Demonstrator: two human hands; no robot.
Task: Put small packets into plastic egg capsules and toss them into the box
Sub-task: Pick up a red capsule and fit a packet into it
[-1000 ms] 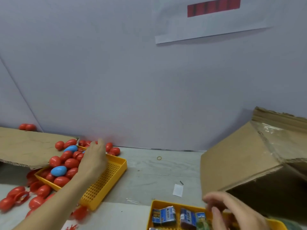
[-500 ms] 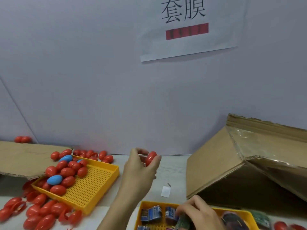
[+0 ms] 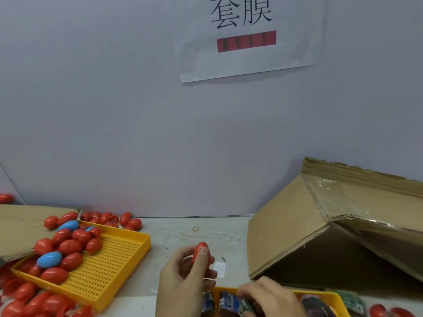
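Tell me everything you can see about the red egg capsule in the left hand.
The red egg capsule is a glossy, smooth plastic egg, closed as far as the picture shows. It stands roughly upright, rounded tip up, lifted above the table in front of the yellow packet tray. The left hand holds it between the thumb and curled fingers, with one finger lying along its front. Its lower half is hidden by the fingers, so no seam shows.

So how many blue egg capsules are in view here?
3, all at the left yellow tray: one at its front left, one at the far corner, one peeking between red capsules. More may be buried.
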